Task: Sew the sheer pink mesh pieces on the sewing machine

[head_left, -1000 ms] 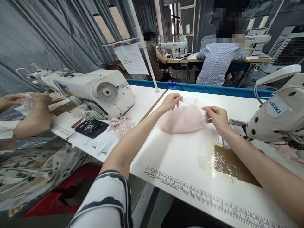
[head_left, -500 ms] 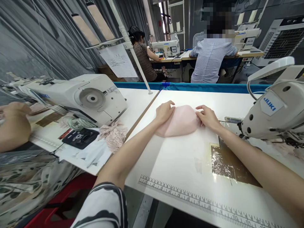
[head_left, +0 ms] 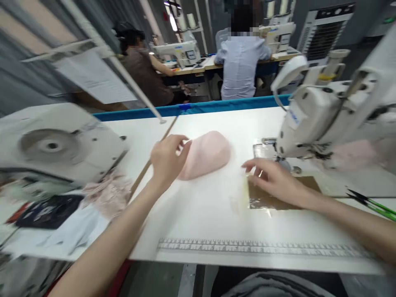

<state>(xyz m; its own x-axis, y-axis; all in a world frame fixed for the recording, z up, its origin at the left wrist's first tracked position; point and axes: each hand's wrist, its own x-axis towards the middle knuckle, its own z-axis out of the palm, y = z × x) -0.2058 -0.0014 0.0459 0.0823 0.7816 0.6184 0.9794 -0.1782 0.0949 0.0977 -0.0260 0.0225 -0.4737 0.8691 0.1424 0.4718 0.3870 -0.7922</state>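
Observation:
A pale pink moulded fabric cup (head_left: 208,152), like a bra cup, lies on the white sewing table (head_left: 204,214). At its left edge is my left hand (head_left: 168,161), thumb and fingers apart; whether the thumb touches the cloth I cannot tell. My right hand (head_left: 272,177) is away from the cup, loosely bent with fingers apart and nothing visible in it. It hovers by the brown taped patch (head_left: 262,196), in front of the needle area of the right sewing machine (head_left: 297,119). Motion blurs part of the view.
Green-handled thread snips (head_left: 371,202) lie at the right, near pink fabric (head_left: 355,154) behind the machine head. A printed ruler (head_left: 247,246) runs along the front edge. On the left stand another sewing machine (head_left: 58,140) and crumpled pink lace (head_left: 108,192). Two people sit at machines beyond.
My right hand has let go of the cup and moved right and nearer to me. The left hand's grip at the cup's left side has loosened. The view has turned right.

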